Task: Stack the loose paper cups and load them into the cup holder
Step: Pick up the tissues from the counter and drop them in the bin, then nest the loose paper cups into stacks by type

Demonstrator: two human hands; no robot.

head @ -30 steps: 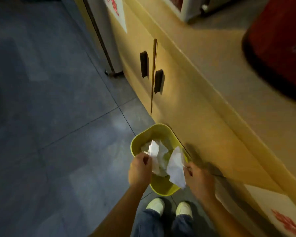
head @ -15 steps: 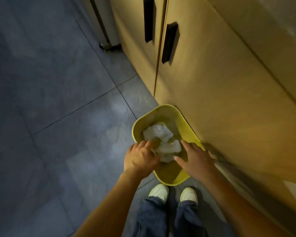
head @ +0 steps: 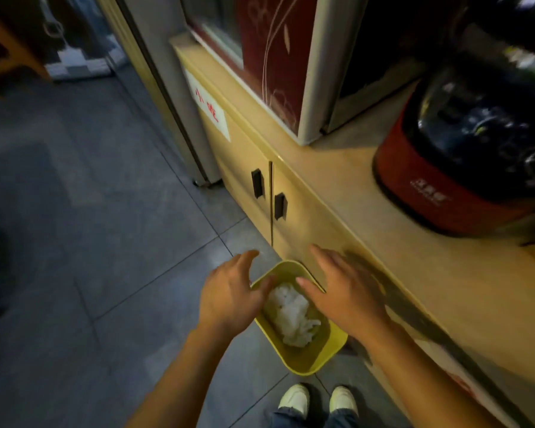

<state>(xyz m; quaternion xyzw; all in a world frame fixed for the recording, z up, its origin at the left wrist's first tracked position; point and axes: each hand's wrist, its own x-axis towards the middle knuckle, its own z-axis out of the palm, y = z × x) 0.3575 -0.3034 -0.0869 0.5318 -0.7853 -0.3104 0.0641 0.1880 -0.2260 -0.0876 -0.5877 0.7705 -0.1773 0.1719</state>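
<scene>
A long wooden cabinet (head: pixel 306 217) is seen along the right, with a tiled floor (head: pixel 90 242) to the left; on the counter a red and black cooker (head: pixel 464 168) is set, blurred by motion. Against the cabinet foot a yellow bin (head: pixel 306 356) is stood, with crumpled white paper (head: pixel 291 313) lying loose inside it.

Compared with a second ago, when a piece of paper was pinched in each hand above the bin, the paper has been let go and the hands have been raised. The left hand (head: pixel 229 295) is now spread with nothing held, hovering over the bin's left rim; the right hand (head: pixel 343 288) is likewise flat and empty above its right rim. The waste seems to have been cleared, so the cup work is judged not yet begun.

No paper cups and no cup holder can be found in view. The cooker's right side is cut off, and the cabinet label (head: pixel 209 106) is too small to be read.
</scene>
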